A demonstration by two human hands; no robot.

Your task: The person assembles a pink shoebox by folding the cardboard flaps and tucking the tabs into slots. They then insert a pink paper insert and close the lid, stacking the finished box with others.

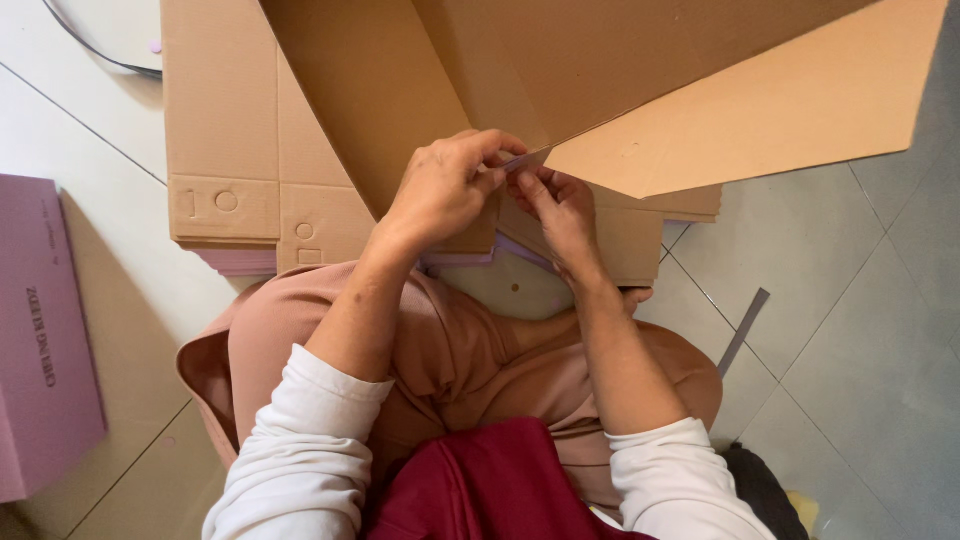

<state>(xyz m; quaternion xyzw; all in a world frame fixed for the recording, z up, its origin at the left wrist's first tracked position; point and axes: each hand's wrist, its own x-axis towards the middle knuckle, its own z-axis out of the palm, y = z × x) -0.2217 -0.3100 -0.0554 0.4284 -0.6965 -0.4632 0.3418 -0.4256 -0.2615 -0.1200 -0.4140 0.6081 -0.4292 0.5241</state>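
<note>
From left to right, we saw a pink box (45, 340) on the floor, then our left hand (440, 190) and right hand (565, 215), both grips pinching a thin strip (525, 160) at the cardboard flap (740, 110) edge. The strip could have torn, we judged, under uneven pulling.

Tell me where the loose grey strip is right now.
In the head view, the grey strip lies on the tiled floor at right, beside the person's knee.

— Bright or dim?
— Soft, even daylight; no glare on the tiled floor (850, 330).
— Shadows?
— Faint ones right of the pink box (40, 330) at near left.
— Sharp?
— Mostly; slight wide-angle stretching at the edges.
</note>
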